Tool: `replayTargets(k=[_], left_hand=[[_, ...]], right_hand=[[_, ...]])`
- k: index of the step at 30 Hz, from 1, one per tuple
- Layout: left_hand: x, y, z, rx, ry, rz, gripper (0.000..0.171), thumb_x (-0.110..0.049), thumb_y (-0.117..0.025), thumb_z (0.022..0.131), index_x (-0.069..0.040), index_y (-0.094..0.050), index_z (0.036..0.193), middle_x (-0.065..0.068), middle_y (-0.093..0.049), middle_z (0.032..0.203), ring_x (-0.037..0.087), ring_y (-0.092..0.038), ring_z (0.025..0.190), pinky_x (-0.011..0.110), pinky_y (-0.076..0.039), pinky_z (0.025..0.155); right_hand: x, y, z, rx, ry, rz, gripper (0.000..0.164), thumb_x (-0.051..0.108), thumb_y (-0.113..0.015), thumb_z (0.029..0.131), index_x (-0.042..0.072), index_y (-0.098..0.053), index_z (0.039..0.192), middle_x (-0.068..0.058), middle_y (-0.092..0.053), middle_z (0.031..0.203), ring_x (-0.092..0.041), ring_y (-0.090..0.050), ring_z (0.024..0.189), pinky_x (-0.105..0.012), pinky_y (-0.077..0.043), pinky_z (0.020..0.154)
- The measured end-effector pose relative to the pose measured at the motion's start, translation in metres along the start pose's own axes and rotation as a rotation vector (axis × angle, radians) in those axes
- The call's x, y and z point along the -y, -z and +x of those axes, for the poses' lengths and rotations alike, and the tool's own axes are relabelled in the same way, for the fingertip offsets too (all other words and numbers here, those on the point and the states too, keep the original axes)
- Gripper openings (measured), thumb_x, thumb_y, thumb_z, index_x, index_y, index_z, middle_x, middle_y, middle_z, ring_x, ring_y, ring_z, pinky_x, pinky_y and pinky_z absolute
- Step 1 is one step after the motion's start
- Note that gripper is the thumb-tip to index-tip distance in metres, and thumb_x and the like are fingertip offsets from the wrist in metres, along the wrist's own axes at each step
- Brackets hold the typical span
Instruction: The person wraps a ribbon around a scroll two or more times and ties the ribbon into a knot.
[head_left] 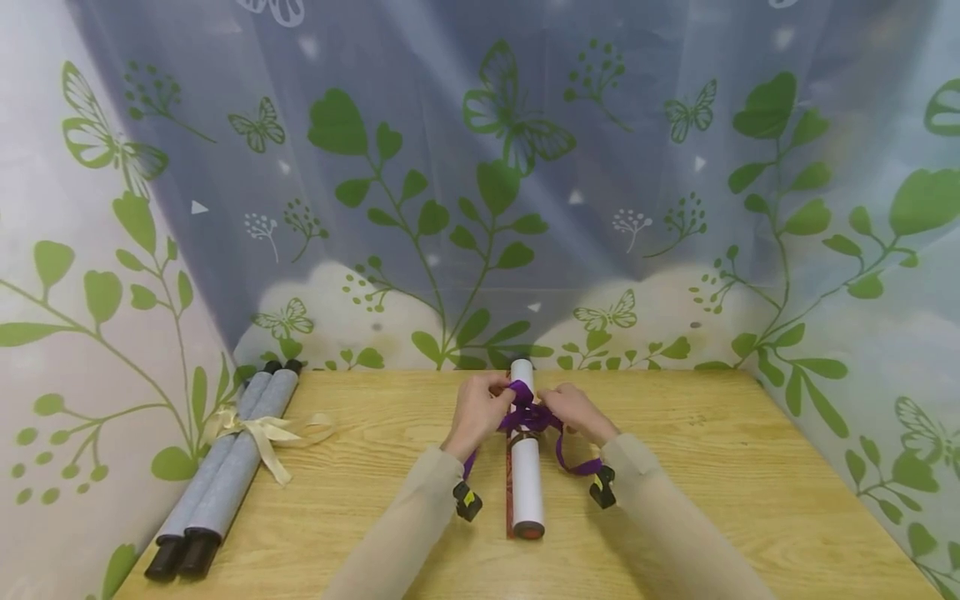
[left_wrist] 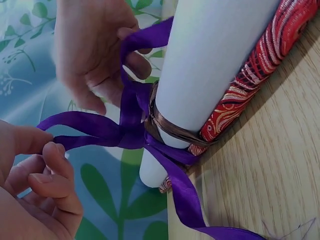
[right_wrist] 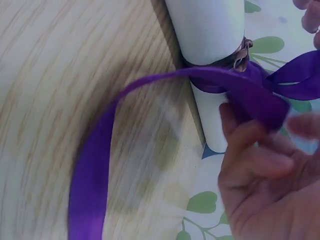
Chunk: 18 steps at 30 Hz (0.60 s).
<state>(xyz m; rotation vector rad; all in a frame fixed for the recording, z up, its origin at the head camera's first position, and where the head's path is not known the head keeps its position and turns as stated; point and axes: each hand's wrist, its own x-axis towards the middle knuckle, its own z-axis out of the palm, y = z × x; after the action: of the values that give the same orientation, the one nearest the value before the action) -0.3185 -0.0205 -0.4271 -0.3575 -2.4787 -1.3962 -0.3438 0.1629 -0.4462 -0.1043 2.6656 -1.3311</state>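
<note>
A white rolled scroll point(head_left: 527, 483) lies lengthwise on the table, backed by red patterned fabric point(left_wrist: 225, 117). Around its middle runs a thin brown cord point(left_wrist: 175, 129), and next to that a purple ribbon point(left_wrist: 132, 120) is knotted into a bow. My left hand point(head_left: 480, 408) pinches one loop of the bow between thumb and fingertips, drawing it away from the knot. On the other side, my right hand point(right_wrist: 270, 175) has curled fingers at the opposite loop, slightly blurred. Loose ribbon tails hang down on both sides, one lying across the table in the right wrist view.
Two grey rolls with black ends point(head_left: 232, 458) lie together at the left of the wooden table point(head_left: 675, 508), tied with a cream ribbon bow point(head_left: 258, 429). A leaf-patterned curtain point(head_left: 495, 250) stands along the back and both sides. Each wrist wears a small black device point(head_left: 602, 487).
</note>
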Motion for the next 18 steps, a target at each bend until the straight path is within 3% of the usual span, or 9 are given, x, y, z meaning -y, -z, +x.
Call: replayTargets(k=[5, 9, 14, 18], left_hand=[[0.001, 0.000, 0.000, -0.011, 0.053, 0.000, 0.011, -0.015, -0.065, 0.087, -0.010, -0.075, 0.084, 0.001, -0.069, 0.078, 0.011, -0.057, 0.070, 0.026, -0.048, 0.064], [0.006, 0.001, -0.001, 0.000, 0.123, -0.041, 0.018, -0.017, -0.062, 0.089, -0.006, -0.072, 0.079, 0.000, -0.062, 0.070, 0.011, -0.051, 0.062, 0.025, -0.043, 0.056], [0.023, 0.004, -0.001, 0.062, 0.276, -0.254, 0.028, -0.018, -0.056, 0.095, 0.003, -0.067, 0.080, 0.004, -0.056, 0.065, 0.011, -0.044, 0.051, 0.022, -0.034, 0.044], [0.039, 0.008, 0.000, 0.075, 0.412, -0.383, 0.029, -0.018, -0.051, 0.098, -0.002, -0.063, 0.077, 0.009, -0.059, 0.068, 0.012, -0.045, 0.051, 0.024, -0.034, 0.044]], right_hand=[[-0.004, 0.004, -0.004, -0.008, 0.013, -0.032, 0.034, 0.019, -0.054, 0.096, -0.001, -0.068, 0.072, -0.012, -0.063, 0.063, -0.010, -0.042, 0.045, -0.023, -0.032, 0.041], [-0.012, 0.009, -0.005, -0.039, 0.053, -0.095, 0.022, 0.012, -0.064, 0.091, -0.001, -0.076, 0.078, -0.015, -0.068, 0.064, -0.009, -0.046, 0.043, -0.020, -0.035, 0.041], [-0.021, 0.013, -0.002, -0.091, 0.080, -0.106, 0.009, 0.006, -0.071, 0.083, -0.001, -0.075, 0.086, -0.012, -0.071, 0.068, -0.010, -0.054, 0.048, -0.020, -0.040, 0.043], [-0.027, 0.016, -0.002, -0.117, 0.100, -0.110, 0.014, 0.004, -0.071, 0.082, -0.004, -0.072, 0.094, -0.008, -0.071, 0.070, -0.008, -0.050, 0.048, -0.022, -0.041, 0.045]])
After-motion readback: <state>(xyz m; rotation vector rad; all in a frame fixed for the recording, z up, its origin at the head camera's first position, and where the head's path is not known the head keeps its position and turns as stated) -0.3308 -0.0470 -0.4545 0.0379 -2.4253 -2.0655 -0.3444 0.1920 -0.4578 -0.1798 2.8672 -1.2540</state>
